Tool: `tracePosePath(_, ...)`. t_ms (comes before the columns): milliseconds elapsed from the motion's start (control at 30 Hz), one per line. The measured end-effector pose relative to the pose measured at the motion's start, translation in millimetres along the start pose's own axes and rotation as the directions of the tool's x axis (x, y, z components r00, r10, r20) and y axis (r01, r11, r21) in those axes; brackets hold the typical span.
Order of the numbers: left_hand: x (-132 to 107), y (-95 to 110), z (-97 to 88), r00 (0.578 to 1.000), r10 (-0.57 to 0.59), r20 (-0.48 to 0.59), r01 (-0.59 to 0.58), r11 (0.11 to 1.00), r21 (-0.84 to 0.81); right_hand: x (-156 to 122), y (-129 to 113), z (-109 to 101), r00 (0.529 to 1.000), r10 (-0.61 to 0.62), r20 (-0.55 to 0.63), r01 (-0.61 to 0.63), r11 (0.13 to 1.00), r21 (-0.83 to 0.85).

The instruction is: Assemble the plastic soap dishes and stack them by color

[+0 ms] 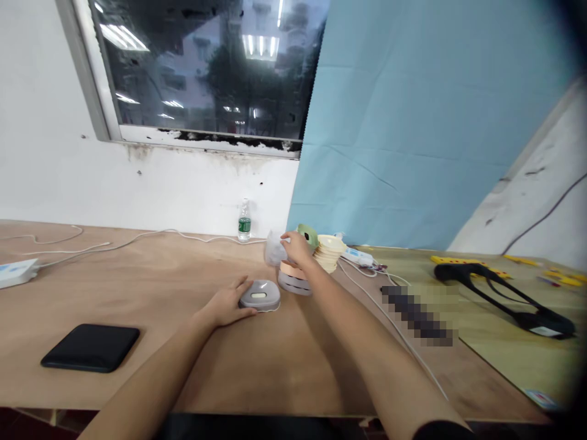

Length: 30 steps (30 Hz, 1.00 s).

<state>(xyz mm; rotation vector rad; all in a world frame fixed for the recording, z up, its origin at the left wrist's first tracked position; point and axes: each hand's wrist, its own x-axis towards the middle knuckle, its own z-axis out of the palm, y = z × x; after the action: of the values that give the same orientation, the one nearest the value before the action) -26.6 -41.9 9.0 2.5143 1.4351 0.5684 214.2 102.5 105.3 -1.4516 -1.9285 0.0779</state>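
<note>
My left hand (228, 304) rests on the table with its thumb and fingers around the left side of a grey rounded plastic box (260, 294), which has a pale oval slot in its top. Farther out, my right hand (297, 247) has its fingertips closed at the edge of a stack of translucent plastic pieces (274, 249). Below that hand sit a peach plastic shell (290, 269) and grey plastic shells (293, 283), stacked. A green plastic piece (308, 236) and a stack of cream plastic shells (328, 252) stand just beyond, partly hidden by my hand and wrist.
A water bottle (244, 221) stands by the wall. On the left lie a black flat case (90, 347) and a white power strip (17, 272). White cables cross the table. To the right are another power strip (358, 256), a blurred dark object (417, 315) and a black strap-like frame (495, 296).
</note>
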Motion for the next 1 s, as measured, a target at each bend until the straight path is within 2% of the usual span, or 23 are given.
tracePosePath(67,1,1,0.7,1.0,0.011,-0.015,-0.011,1.0,-0.002,-4,-6,-2,0.998,0.021,-0.062,-0.014,0.994,0.11)
tracePosePath(133,2,3,0.1,0.997,0.013,-0.077,-0.012,1.0,0.007,-17,-15,-6,0.989,0.015,-0.147,0.017,0.977,0.212)
tracePosePath(233,3,6,-5.0,0.959,-0.016,-0.282,0.02,1.0,0.012,-57,-32,-9,0.966,-0.011,-0.258,0.108,0.926,0.362)
tracePosePath(300,2,6,-10.3,0.903,-0.043,-0.427,0.033,0.999,-0.031,-93,-39,-6,0.976,-0.037,-0.216,0.141,0.861,0.489)
tracePosePath(367,1,4,-15.1,0.861,-0.067,-0.504,0.018,0.995,-0.102,-126,-40,-1,0.991,-0.048,-0.121,0.114,0.774,0.622)
tracePosePath(400,0,2,-16.7,0.862,-0.075,-0.502,0.002,0.99,-0.144,-139,-39,2,0.996,-0.032,-0.083,0.08,0.729,0.68)
tracePosePath(467,0,0,-18.1,0.895,-0.06,-0.441,-0.031,0.98,-0.196,-153,-34,9,1.0,0.024,-0.007,-0.011,0.658,0.753)
tracePosePath(533,0,-1,-17.5,0.928,-0.027,-0.371,-0.057,0.976,-0.212,-155,-28,15,0.994,0.1,0.051,-0.101,0.595,0.797)
tracePosePath(633,1,3,-16.4,0.936,-0.026,-0.352,-0.059,0.971,-0.23,-147,-21,21,0.979,0.174,0.107,-0.186,0.545,0.817)
tracePosePath(700,0,7,-17.1,0.932,-0.062,-0.357,-0.034,0.966,-0.257,-143,-16,21,0.978,0.174,0.116,-0.199,0.602,0.774)
tracePosePath(867,-2,11,-19.6,0.942,-0.141,-0.304,0.046,0.953,-0.301,-145,-8,22,0.99,0.102,0.093,-0.136,0.842,0.522)
tracePosePath(1000,0,9,-17.0,0.943,-0.198,-0.266,0.123,0.954,-0.273,-143,-4,31,0.991,0.08,0.108,-0.118,0.907,0.404)
